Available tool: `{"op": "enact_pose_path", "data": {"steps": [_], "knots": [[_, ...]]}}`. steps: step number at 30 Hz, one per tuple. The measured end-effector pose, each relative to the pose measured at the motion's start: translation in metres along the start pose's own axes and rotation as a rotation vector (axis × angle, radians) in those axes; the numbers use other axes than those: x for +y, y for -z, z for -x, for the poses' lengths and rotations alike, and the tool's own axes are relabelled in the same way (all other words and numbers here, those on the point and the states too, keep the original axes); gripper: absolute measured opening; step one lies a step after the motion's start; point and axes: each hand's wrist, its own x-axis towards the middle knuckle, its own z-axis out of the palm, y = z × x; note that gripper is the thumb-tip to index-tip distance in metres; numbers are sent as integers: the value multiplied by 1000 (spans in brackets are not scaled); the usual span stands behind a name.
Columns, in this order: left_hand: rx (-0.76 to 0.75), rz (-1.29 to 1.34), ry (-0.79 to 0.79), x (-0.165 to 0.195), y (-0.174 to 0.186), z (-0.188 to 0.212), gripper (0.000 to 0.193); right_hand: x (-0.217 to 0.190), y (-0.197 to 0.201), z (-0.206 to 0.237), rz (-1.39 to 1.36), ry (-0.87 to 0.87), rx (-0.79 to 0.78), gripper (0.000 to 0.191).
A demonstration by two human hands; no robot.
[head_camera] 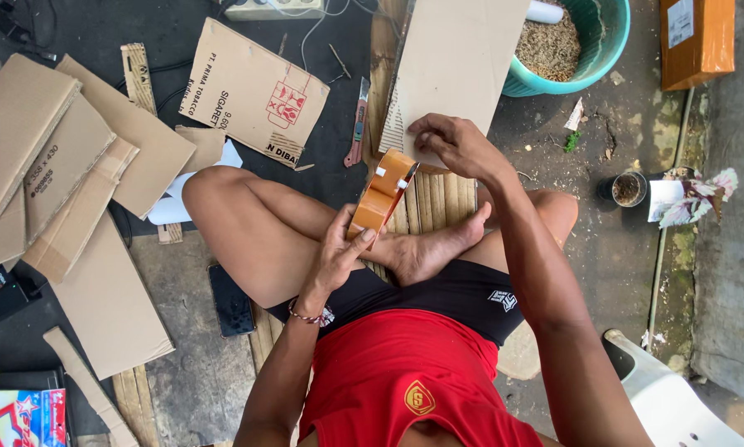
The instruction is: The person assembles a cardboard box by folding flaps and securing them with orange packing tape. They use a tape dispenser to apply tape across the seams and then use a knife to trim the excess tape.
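Fingers of left hand (339, 248) grip one tape roll (382, 194), seemingly

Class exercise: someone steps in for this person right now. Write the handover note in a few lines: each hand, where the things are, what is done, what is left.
Left hand: grips a roll of brown tape, held upright over the crossed legs.
Right hand: fingers at the top of the roll, beside the lower edge of a cardboard sheet lying ahead.
Nearby: utility knife on the floor left of the sheet; cut cardboard pieces piled far left.
Done: cardboard already cut into pieces.
Left: no tape visible on the sheet yet.
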Motion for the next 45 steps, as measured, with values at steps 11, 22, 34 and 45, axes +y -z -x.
{"op": "enact_pose_path", "data": {"steps": [11, 22, 34, 45], "knots": [[59, 15, 9, 15, 21, 34, 26, -27, -4, 13, 60, 18, 37, 19], [-117, 430, 58, 1, 13, 23, 56, -15, -29, 72, -452, 277, -188, 69], [-208, 422, 184, -9, 9, 17, 67, -13, -40, 118, -387, 238, -237, 131], [398, -951, -546, -4, -33, 26, 68, -1, -107, 137, -749, 6, 143, 124]]}}
